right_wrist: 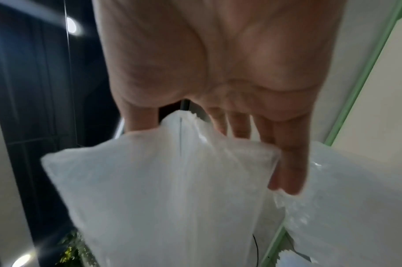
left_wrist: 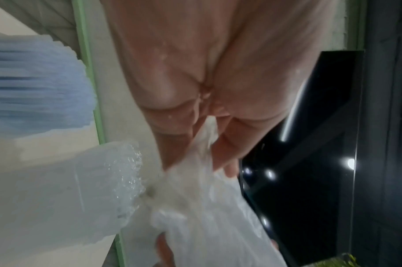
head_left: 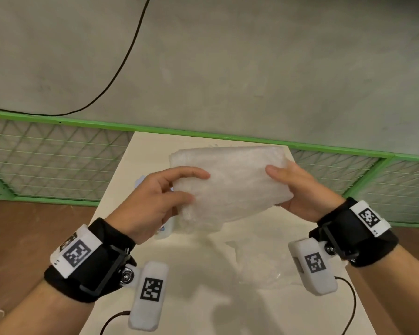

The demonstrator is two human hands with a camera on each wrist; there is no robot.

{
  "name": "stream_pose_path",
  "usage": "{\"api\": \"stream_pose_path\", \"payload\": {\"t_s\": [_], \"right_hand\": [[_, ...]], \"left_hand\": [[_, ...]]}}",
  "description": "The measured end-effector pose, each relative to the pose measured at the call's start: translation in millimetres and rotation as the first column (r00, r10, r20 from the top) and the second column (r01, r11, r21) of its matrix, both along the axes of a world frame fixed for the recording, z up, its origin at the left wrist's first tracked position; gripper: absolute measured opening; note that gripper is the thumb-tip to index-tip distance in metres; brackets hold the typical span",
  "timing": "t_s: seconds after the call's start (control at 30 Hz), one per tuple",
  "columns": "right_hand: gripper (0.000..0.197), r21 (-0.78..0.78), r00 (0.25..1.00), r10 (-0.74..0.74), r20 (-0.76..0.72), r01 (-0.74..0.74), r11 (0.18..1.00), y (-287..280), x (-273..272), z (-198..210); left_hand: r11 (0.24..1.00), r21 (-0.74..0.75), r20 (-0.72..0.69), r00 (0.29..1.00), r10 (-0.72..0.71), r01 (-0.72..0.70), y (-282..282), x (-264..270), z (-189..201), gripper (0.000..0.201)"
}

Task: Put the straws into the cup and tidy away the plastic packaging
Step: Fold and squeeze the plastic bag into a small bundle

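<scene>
I hold a folded sheet of clear plastic packaging [head_left: 230,180] in the air over the white table [head_left: 203,298]. My left hand [head_left: 194,187] pinches its left edge, thumb on top. My right hand [head_left: 286,187] grips the right edge, with the thumb on top and the fingers underneath. The wrist views show the same packaging [left_wrist: 207,216] [right_wrist: 161,189] caught between my fingers. The cup [head_left: 166,229] stands mostly hidden behind my left hand, and blurred blue straws [left_wrist: 35,86] show in the left wrist view.
A second crumpled piece of clear plastic [head_left: 252,267] lies on the table below my right hand. A green mesh fence [head_left: 58,160] runs behind the table. A black cable [head_left: 121,66] crosses the grey floor beyond it. Brown flooring lies to the left.
</scene>
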State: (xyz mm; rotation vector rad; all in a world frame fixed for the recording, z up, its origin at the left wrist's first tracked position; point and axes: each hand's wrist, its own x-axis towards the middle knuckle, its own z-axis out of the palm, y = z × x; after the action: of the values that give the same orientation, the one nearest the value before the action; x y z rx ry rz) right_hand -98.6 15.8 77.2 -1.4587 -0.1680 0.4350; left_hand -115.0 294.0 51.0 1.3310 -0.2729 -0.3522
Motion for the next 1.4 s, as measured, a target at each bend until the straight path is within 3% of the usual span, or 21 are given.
{"api": "stream_pose_path", "payload": {"t_s": [0.07,0.13,0.27,0.37,0.47,0.53,0.63,0.73,0.8,0.87,0.93,1.0,1.13,1.23,1.3,1.4], "right_hand": [[0.088,-0.059,0.989,0.117,-0.095,-0.123,0.991,1.0,-5.0,-2.7],[0.068,-0.116,0.972,0.198,-0.124,-0.212,0.97,-1.2,-6.8,-1.8],[0.034,-0.235,0.975,0.204,-0.089,-0.22,0.947,-9.7,-2.5,8.5],[0.034,-0.223,0.988,0.139,-0.064,-0.15,0.963,-13.8,5.1,14.1],[0.044,-0.145,0.997,0.06,-0.041,-0.065,0.987,-8.9,7.8,11.9],[0.056,-0.171,0.996,0.08,0.027,-0.075,0.982,-6.8,8.2,8.3],[0.045,-0.295,0.985,0.126,0.118,-0.087,0.952,-10.4,8.8,9.6],[0.037,-0.26,0.991,-0.03,0.129,0.062,0.964,-16.6,14.7,14.1],[0.032,-0.092,0.954,-0.273,0.123,0.285,0.954,-15.4,19.7,9.5],[0.048,0.13,0.922,-0.385,-0.053,0.388,0.912,-5.5,18.3,-2.6],[0.075,0.266,0.937,-0.248,-0.247,0.312,0.912,11.6,7.3,-20.4],[0.084,0.308,0.96,-0.093,-0.264,0.176,0.935,35.8,-3.8,-32.7],[0.041,0.238,0.978,-0.182,-0.102,0.201,0.95,57.6,-3.0,-35.2],[0.025,0.138,0.988,-0.146,-0.05,0.152,0.979,38.8,2.4,-33.4],[0.022,0.02,0.999,-0.016,-0.049,0.017,1.0,27.2,0.8,-32.6],[0.02,-0.073,0.985,0.151,-0.088,-0.158,0.985,22.8,-2.6,-27.1]], "left_hand": [[1.0,0.005,-0.002,1.0,0.028,-0.028,-2.0,-1.0,-0.3,0.032],[0.998,0.05,0.027,0.999,0.031,-0.033,-0.5,-1.5,-1.2,0.047],[0.99,0.136,0.048,0.998,-0.043,0.036,5.2,-2.4,0.1,0.069],[0.987,0.148,0.082,0.994,-0.069,0.056,2.9,-4.3,2.5,0.078],[0.993,0.119,0.104,0.995,-0.001,-0.012,-2.5,-4.0,3.7,0.087],[0.988,0.15,0.122,0.992,0.025,-0.043,-4.0,-3.0,2.4,0.09],[0.984,0.172,0.121,0.992,0.028,-0.048,3.6,-2.2,-3.8,0.093],[0.99,0.141,0.112,0.994,0.005,-0.021,10.6,-4.3,-4.9,0.096],[0.993,0.102,0.116,0.992,0.052,-0.064,9.7,-4.6,-6.0,0.1],[0.985,0.006,0.114,0.979,0.171,-0.173,2.6,-5.3,-10.4,0.101],[0.954,-0.088,0.115,0.948,0.296,-0.287,-9.1,-7.9,-15.5,0.098],[0.939,-0.088,0.172,0.924,0.342,-0.332,-24.7,-12.2,-20.9,0.098],[0.946,-0.069,0.233,0.917,0.325,-0.318,-43.3,-20.8,-24.0,0.096],[0.917,-0.086,0.192,0.897,0.398,-0.389,-22.0,-18.8,-22.2,0.079],[0.953,0.018,0.108,0.948,0.3,-0.304,-1.6,-11.4,-18.1,0.066],[0.973,0.23,0.041,0.999,0.007,-0.016,8.1,-6.2,-10.9,0.04]]}}
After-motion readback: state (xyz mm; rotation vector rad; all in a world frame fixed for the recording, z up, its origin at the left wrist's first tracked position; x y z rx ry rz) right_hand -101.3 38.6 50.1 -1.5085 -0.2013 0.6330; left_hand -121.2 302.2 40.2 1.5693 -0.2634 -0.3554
